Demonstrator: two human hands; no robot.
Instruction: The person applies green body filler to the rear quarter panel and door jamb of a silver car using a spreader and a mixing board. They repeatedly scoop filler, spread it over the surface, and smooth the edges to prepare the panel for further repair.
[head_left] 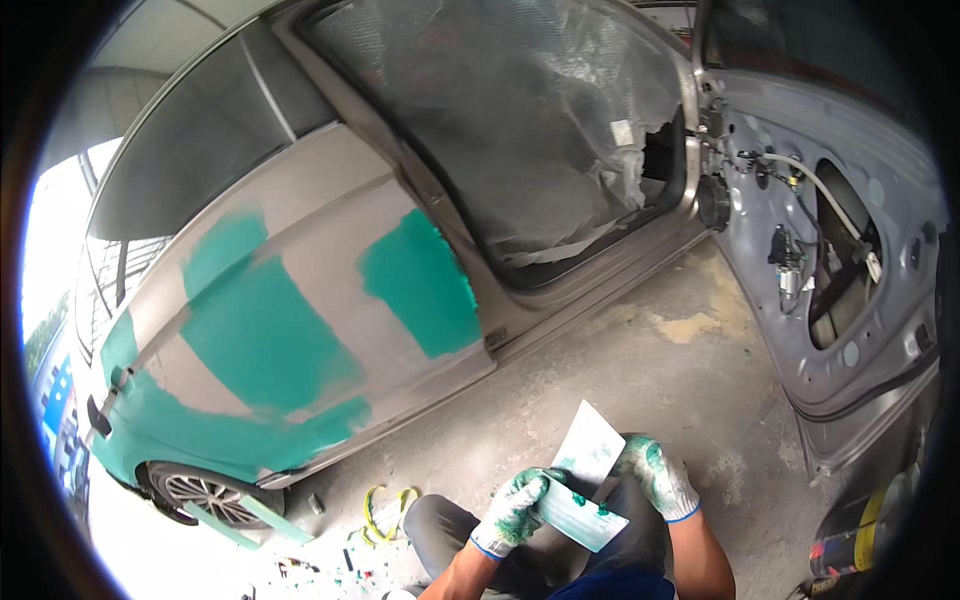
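Observation:
Both my hands wear white knit gloves stained green. My left hand (pixel 513 512) is closed on the edge of a pale flat spreader (pixel 582 523), which carries dabs of green filler. My right hand (pixel 664 479) grips a second white flat spreader (pixel 592 441), tilted upward and smeared faintly green. The two spreaders come close together above my lap; I cannot tell whether they touch. Ahead stands a car's rear door (pixel 335 285) in dull brown-grey, with broad green filler patches (pixel 270 335) across it and on toward the rear wheel arch.
An open front door (pixel 745 290), stripped to its inner metal and wiring, stands at the right. Plastic sheeting (pixel 540 130) covers the front doorway. Pale green strips (pixel 262 517) lean near the rear wheel (pixel 215 497). A yellow tape ring (pixel 372 520) and small scraps lie on the concrete floor.

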